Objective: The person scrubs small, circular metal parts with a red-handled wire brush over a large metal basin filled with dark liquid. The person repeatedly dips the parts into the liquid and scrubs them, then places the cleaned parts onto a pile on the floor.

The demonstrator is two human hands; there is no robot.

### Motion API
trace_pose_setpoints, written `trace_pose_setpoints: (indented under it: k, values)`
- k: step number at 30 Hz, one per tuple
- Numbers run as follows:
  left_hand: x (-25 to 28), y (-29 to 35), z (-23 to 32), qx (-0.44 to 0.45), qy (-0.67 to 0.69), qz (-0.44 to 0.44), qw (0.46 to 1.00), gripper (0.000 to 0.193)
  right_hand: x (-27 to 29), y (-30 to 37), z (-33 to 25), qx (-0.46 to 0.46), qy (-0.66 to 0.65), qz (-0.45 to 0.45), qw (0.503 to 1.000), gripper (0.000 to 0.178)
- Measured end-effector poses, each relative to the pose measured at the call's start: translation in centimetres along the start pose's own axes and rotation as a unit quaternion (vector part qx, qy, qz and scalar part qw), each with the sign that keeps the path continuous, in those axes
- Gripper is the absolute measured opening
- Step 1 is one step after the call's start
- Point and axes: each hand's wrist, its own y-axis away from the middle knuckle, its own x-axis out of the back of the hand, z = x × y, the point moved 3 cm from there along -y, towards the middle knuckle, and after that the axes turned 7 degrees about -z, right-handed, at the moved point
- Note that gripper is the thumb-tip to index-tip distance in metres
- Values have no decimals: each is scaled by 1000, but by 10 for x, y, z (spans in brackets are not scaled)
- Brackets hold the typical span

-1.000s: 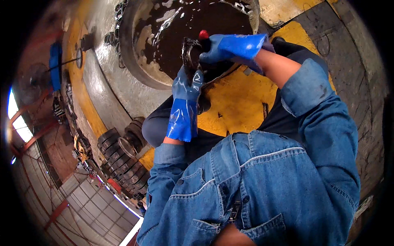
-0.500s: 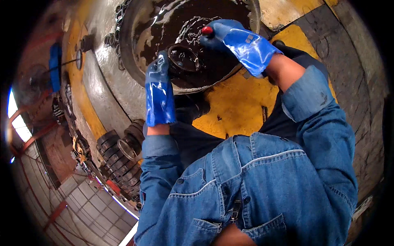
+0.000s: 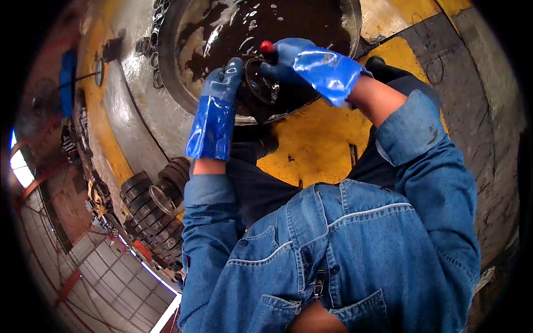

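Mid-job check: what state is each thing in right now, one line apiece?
Basin, holding dark liquid
Metal ring, tilted
Left hand, gloved, closed on the ring's edge
Right hand, gloved, closed around a red-ended tool
Small rings, set down beside the basin
Thick dark rings, packed together in rows

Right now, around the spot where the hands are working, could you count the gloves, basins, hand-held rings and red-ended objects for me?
Gloves: 2 (left glove, right glove)
Basins: 1 (round basin, dark liquid inside)
Hand-held rings: 1 (dark ring)
Red-ended objects: 1 (red end showing at the right glove)
Total: 5
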Motion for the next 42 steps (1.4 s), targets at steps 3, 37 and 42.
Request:
trace_pose_setpoints:
  k: [3, 37, 42]
  values:
    - [-13, -3, 3, -23, -29, -1, 999, 46, 15, 18, 8, -104, -157, -153, 970, 41]
    - [3, -23, -10, -83, 5, 31, 996, 57, 35, 35, 43, 70, -218, 25, 973, 19]
    - [6, -24, -14, -65, 76, 33, 994, 56, 26, 15, 29, -25, -421, 52, 905, 31]
